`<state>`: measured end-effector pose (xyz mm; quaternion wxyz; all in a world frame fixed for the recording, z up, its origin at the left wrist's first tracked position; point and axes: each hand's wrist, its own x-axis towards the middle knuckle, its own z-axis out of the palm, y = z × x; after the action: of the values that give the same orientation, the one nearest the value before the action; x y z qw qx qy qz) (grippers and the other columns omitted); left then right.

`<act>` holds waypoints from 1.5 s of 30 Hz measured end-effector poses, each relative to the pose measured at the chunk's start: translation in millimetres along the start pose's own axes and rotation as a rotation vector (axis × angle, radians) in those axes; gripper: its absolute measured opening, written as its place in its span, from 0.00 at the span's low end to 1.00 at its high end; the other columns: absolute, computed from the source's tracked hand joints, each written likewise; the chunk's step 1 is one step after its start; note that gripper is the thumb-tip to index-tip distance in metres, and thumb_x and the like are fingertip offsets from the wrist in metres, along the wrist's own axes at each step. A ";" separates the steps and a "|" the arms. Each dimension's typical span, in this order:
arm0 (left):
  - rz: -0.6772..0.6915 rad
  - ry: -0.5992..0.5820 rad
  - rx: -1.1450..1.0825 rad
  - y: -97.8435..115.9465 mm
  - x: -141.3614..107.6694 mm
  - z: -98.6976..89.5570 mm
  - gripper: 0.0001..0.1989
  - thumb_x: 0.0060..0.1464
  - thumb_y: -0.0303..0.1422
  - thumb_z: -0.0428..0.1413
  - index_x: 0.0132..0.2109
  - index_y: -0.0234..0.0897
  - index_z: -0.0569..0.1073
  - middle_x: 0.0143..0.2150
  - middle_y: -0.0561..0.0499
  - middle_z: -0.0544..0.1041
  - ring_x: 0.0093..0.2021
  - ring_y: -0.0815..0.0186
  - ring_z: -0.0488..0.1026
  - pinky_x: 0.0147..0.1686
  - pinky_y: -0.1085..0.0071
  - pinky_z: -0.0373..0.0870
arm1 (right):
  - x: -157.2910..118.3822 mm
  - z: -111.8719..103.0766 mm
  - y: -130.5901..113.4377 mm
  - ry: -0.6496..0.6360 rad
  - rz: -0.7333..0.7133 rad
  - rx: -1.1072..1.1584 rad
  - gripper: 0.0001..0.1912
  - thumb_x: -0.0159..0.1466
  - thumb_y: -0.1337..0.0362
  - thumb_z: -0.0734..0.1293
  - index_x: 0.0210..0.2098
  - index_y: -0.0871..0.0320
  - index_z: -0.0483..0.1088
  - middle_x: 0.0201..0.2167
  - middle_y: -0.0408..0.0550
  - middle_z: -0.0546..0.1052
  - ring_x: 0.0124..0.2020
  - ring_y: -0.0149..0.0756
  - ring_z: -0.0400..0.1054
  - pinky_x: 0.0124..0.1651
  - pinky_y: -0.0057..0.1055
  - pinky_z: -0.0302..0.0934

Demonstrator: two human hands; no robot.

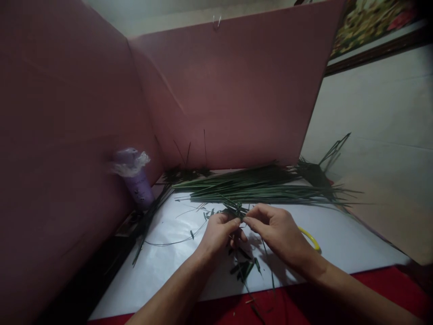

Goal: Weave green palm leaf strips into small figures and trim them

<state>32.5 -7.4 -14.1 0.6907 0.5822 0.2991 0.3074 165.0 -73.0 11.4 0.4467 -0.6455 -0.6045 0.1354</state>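
Note:
Over the white sheet, my left hand [223, 228] and my right hand [272, 228] meet fingertip to fingertip. Between them is a small bunch of green leaf strips [237, 208], its lower part hidden by my fingers. The left thumb and fingers grip its base. My right thumb and forefinger pinch at the same spot. Thin strands hang down below the hands. Short cut leaf pieces [245, 271] lie beneath them on the sheet. Part of a yellow ring-shaped thing [310, 239] shows behind my right wrist.
A pile of long green leaves [243, 185] stretches across the back. A purple cup [140, 187] with clear plastic on it stands at left. Pink panels [223, 90] rise behind and at left. The white sheet [162, 271] lies over red cloth [382, 289].

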 end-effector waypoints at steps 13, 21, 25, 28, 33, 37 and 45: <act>0.038 0.011 0.107 0.2 -0.2 3.7 0.09 0.48 0.34 0.52 0.26 0.31 0.67 0.17 0.50 0.71 0.13 0.75 0.58 0.15 0.77 0.51 | -2.0 0.5 1.6 0.019 -0.036 -0.052 0.10 0.59 0.63 0.61 0.22 0.56 0.68 0.18 0.41 0.71 0.23 0.32 0.64 0.28 0.28 0.55; 0.036 0.043 0.121 0.8 -1.0 4.5 0.10 0.47 0.35 0.54 0.31 0.30 0.69 0.17 0.51 0.70 0.13 0.74 0.59 0.15 0.77 0.52 | -1.9 0.8 2.0 0.053 -0.052 -0.059 0.10 0.58 0.63 0.61 0.22 0.56 0.69 0.19 0.42 0.72 0.23 0.33 0.64 0.28 0.29 0.55; 0.039 0.066 0.106 1.6 -1.7 5.3 0.12 0.46 0.34 0.54 0.35 0.29 0.72 0.16 0.52 0.70 0.14 0.74 0.60 0.16 0.77 0.54 | -1.1 2.5 2.4 0.055 -0.054 -0.046 0.10 0.59 0.63 0.61 0.23 0.56 0.69 0.20 0.42 0.73 0.24 0.34 0.65 0.29 0.29 0.56; 0.043 0.066 0.119 1.8 -2.0 5.5 0.13 0.46 0.34 0.54 0.36 0.29 0.73 0.16 0.51 0.70 0.14 0.73 0.60 0.16 0.77 0.55 | -1.7 4.7 4.0 0.067 -0.046 0.009 0.09 0.59 0.62 0.61 0.24 0.56 0.67 0.21 0.43 0.73 0.25 0.34 0.65 0.30 0.29 0.57; 0.058 0.072 0.114 5.0 -3.4 5.9 0.12 0.47 0.35 0.54 0.34 0.29 0.72 0.16 0.51 0.70 0.13 0.74 0.59 0.16 0.77 0.52 | -2.2 7.6 7.4 0.087 -0.011 0.064 0.07 0.57 0.61 0.64 0.25 0.55 0.64 0.21 0.41 0.72 0.24 0.33 0.65 0.29 0.29 0.57; 0.059 0.070 0.117 7.5 -4.9 6.2 0.11 0.47 0.35 0.54 0.33 0.29 0.72 0.17 0.51 0.70 0.13 0.75 0.58 0.16 0.78 0.53 | -2.7 7.7 8.0 0.066 -0.019 0.072 0.07 0.58 0.61 0.64 0.25 0.55 0.66 0.22 0.41 0.73 0.25 0.33 0.65 0.30 0.29 0.57; 0.160 0.119 0.291 2.1 -5.1 4.0 0.09 0.49 0.35 0.52 0.33 0.33 0.73 0.18 0.52 0.70 0.17 0.72 0.61 0.18 0.76 0.55 | -2.6 10.1 8.8 0.069 0.012 0.159 0.08 0.58 0.60 0.64 0.24 0.56 0.67 0.21 0.42 0.72 0.26 0.34 0.64 0.30 0.29 0.56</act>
<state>32.1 -13.5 -11.2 0.5536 0.6787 0.3334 0.3488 163.0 -70.0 -1.8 0.5163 -0.6158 -0.5724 0.1632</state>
